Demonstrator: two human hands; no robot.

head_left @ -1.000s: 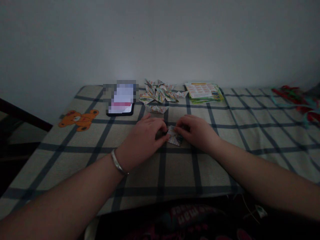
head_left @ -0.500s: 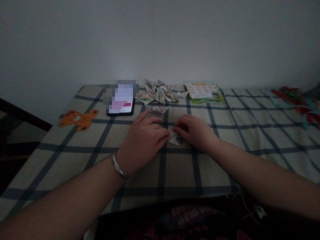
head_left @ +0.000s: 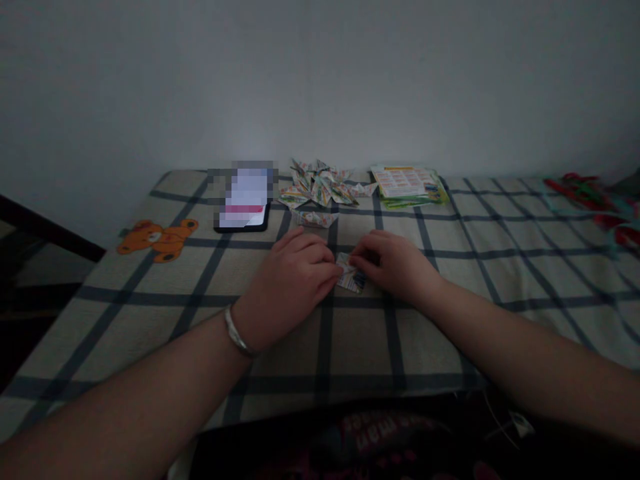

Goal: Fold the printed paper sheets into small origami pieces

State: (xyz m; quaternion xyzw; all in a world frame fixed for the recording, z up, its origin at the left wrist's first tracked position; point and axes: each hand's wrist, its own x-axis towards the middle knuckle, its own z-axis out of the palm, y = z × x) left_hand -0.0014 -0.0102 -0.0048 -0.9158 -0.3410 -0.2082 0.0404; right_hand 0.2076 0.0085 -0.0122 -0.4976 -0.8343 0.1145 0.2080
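A small folded piece of printed paper [head_left: 352, 280] lies on the checked tablecloth between my hands. My left hand [head_left: 296, 273], with a silver bangle at the wrist, has its fingers curled and its thumb and fingertip pressed on the paper's left edge. From the other side, my right hand [head_left: 387, 261] pinches the paper's upper right part between thumb and finger. Just beyond my left hand sits one folded paper boat shape [head_left: 314, 219]. Behind it several more folded paper pieces [head_left: 320, 185] lie in a heap.
A phone [head_left: 245, 200] with a lit screen leans at the back left. Right of the heap lies a stack of printed leaflets [head_left: 407, 185]. An orange bear figure [head_left: 157, 239] is at the left, red and green material [head_left: 580, 192] at the far right. A wall borders the table's back.
The outstretched fingers of my left hand have drawn in and curled closer to the paper. My right hand has barely moved.
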